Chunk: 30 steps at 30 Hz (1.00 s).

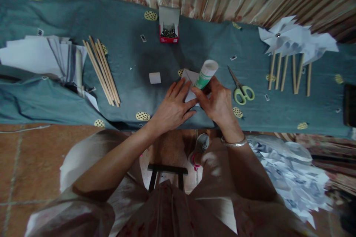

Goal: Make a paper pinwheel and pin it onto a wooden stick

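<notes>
My right hand [218,100] grips a green and white glue stick [205,74], tilted with its lower end down by a folded piece of white paper [189,77]. The fingers of my left hand [175,107] lie stretched out over that paper and press it against the cloth. Part of the paper is hidden under both hands. A short white cap [155,78] lies on its side to the left. Green-handled scissors [241,90] rest just right of my right hand, blades pointing away from me.
A small red box of metal pins [168,34] stands with its lid up at the back. Wooden sticks [102,74] and a stack of white paper [33,55] lie at left. White paper pinwheels [294,37] on sticks lie at right; scrap paper [292,177] fills a bag below the table.
</notes>
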Tool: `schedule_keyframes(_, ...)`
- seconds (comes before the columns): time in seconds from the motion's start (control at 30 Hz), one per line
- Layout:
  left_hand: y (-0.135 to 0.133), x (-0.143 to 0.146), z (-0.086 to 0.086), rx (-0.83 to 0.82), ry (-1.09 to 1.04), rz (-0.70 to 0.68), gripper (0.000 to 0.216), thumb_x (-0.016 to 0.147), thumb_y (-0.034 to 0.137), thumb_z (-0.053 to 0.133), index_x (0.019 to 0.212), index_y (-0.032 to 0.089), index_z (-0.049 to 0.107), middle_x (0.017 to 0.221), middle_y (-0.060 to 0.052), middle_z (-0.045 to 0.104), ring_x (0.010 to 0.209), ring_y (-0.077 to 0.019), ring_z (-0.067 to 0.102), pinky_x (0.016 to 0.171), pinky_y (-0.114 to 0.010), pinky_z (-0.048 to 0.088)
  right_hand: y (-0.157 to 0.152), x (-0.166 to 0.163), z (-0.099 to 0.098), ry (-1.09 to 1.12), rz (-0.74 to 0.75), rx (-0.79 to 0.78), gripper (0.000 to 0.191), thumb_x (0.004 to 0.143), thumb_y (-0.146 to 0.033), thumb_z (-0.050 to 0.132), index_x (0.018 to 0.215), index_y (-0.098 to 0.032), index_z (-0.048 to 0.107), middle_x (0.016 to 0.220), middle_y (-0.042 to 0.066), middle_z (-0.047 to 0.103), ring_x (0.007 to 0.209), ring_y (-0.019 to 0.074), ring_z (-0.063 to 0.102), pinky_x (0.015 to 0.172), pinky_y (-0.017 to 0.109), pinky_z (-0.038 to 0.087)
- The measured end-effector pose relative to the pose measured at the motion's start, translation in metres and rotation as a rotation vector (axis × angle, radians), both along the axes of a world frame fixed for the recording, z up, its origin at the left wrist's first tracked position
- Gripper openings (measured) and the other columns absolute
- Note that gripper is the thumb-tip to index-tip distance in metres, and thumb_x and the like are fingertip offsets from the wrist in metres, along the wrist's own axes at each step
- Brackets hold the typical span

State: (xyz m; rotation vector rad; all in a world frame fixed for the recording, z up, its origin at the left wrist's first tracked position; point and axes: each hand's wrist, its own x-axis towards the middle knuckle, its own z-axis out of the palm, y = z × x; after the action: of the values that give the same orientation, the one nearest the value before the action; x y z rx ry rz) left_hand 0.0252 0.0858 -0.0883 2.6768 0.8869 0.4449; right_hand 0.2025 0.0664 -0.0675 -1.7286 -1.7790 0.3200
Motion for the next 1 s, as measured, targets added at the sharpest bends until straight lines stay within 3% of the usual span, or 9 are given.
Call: schedule_keyframes(1.0, 0.000, -0.002, -0.001, -0.038, -0.008, -0.013, 0.045, 0.095, 0.042, 0.060, 0.138, 0.028, 0.057, 0.164, -0.013, 0.033, 0.153, -0.0390, 0.025, 0.119, -0.065, 0.027, -0.004, 0.013, 0.002, 0.022, -0.135, -0.044, 0.027, 0.090, -0.048, 0.063, 0.097, -0.022, 0.064, 0.071, 0.001, 0.065, 0.063, 0.0188, 0.059, 0.060, 0.032, 0.043)
